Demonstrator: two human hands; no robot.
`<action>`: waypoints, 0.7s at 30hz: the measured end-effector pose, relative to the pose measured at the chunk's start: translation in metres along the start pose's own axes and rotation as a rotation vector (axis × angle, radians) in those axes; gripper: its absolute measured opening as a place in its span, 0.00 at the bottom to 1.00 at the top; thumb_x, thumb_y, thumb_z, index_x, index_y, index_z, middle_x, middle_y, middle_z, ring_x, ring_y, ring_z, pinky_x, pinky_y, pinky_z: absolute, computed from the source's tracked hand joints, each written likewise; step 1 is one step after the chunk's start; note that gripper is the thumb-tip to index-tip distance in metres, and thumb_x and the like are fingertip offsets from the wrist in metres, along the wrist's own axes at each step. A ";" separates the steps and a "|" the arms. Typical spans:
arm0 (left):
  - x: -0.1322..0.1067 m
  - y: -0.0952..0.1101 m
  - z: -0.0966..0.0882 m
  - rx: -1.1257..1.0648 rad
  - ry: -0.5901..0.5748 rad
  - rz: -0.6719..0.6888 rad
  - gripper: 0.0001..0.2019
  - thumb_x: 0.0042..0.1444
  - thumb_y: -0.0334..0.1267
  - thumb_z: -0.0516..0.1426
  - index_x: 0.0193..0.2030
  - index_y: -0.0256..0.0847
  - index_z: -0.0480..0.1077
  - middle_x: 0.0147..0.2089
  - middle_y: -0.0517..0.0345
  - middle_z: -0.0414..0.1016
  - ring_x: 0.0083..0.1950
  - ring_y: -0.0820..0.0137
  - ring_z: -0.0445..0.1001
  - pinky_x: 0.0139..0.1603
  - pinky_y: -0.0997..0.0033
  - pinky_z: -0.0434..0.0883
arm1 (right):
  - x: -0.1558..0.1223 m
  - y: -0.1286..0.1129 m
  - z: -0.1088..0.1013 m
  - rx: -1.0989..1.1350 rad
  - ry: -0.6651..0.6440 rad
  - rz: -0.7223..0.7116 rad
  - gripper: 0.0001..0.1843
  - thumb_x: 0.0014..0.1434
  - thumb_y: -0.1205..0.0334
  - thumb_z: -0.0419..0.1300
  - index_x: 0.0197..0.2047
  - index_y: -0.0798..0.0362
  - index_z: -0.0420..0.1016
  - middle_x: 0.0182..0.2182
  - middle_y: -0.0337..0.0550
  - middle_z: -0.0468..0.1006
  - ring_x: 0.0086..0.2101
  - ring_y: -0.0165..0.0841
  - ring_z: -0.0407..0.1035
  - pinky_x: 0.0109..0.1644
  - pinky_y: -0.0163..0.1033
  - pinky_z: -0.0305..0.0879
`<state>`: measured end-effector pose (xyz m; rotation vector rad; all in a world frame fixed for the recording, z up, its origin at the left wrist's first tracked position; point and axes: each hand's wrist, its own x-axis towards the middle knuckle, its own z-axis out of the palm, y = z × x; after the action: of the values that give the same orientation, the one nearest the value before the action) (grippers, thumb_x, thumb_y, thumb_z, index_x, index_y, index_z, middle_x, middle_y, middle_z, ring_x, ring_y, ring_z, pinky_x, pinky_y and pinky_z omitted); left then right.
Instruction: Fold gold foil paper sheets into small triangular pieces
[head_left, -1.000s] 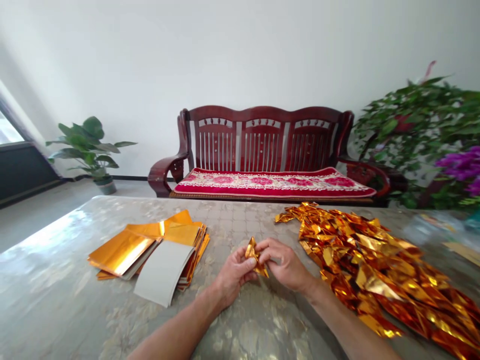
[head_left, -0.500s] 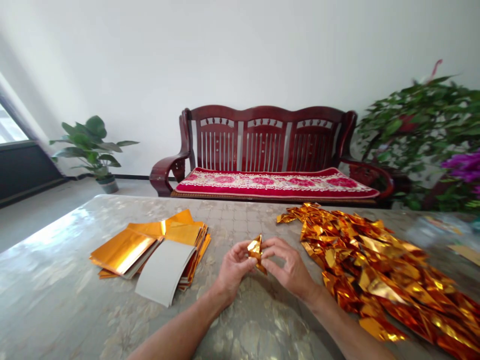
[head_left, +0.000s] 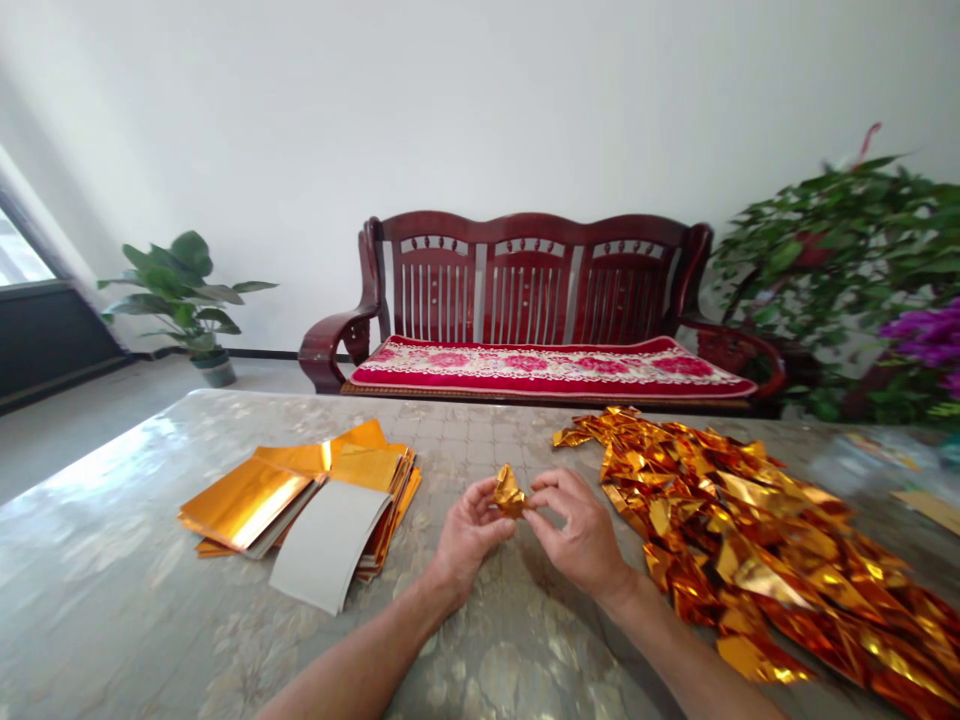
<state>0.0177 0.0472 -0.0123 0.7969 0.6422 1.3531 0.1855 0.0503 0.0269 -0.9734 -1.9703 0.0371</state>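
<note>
Between my two hands, above the middle of the table, is a small folded piece of gold foil paper (head_left: pixel 509 492). My left hand (head_left: pixel 466 530) pinches it from the left, with the thumb at its lower edge. The fingertips of my right hand (head_left: pixel 574 525) close on its right side. To the left lies a fanned stack of flat gold foil sheets (head_left: pixel 259 497), with pale grey backs (head_left: pixel 330 540) showing on some. A large heap of folded gold foil pieces (head_left: pixel 739 540) spreads over the right side, close to my right forearm.
The table has a patterned, shiny cover (head_left: pixel 150 620). Clear plastic wrapping (head_left: pixel 874 460) lies at its far right. Beyond the table stands a dark red wooden bench (head_left: pixel 525 290) with a red floral cushion (head_left: pixel 555 365). Potted plants (head_left: pixel 195 290) stand at both sides.
The foil piece has turned in my fingers; its lower point no longer hangs down. The fingers of my right hand have drawn together at its right end. The stack and heap are unchanged.
</note>
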 end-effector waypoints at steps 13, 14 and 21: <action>0.007 -0.005 -0.008 0.360 0.191 0.048 0.25 0.40 0.37 0.69 0.47 0.36 0.72 0.44 0.54 0.77 0.25 0.80 0.67 0.26 0.79 0.65 | 0.031 0.075 -0.026 -0.525 -0.280 0.050 0.10 0.61 0.69 0.60 0.33 0.48 0.80 0.36 0.40 0.78 0.39 0.34 0.69 0.42 0.37 0.62; 0.008 -0.005 -0.008 0.376 0.195 0.044 0.24 0.40 0.37 0.68 0.47 0.36 0.73 0.43 0.54 0.78 0.24 0.81 0.67 0.25 0.79 0.65 | 0.036 0.083 -0.030 -0.542 -0.327 0.085 0.10 0.62 0.70 0.59 0.34 0.48 0.81 0.37 0.40 0.78 0.40 0.34 0.70 0.42 0.36 0.62; 0.007 -0.004 -0.009 0.448 0.209 -0.004 0.21 0.40 0.40 0.68 0.42 0.36 0.74 0.27 0.63 0.75 0.22 0.79 0.66 0.26 0.79 0.63 | 0.062 0.123 -0.061 -0.597 -0.479 0.217 0.13 0.59 0.71 0.58 0.38 0.47 0.82 0.43 0.39 0.79 0.45 0.32 0.71 0.45 0.33 0.63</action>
<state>0.0137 0.0555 -0.0210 1.0148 1.1367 1.3160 0.2894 0.1544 0.0598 -1.6884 -2.3568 -0.2289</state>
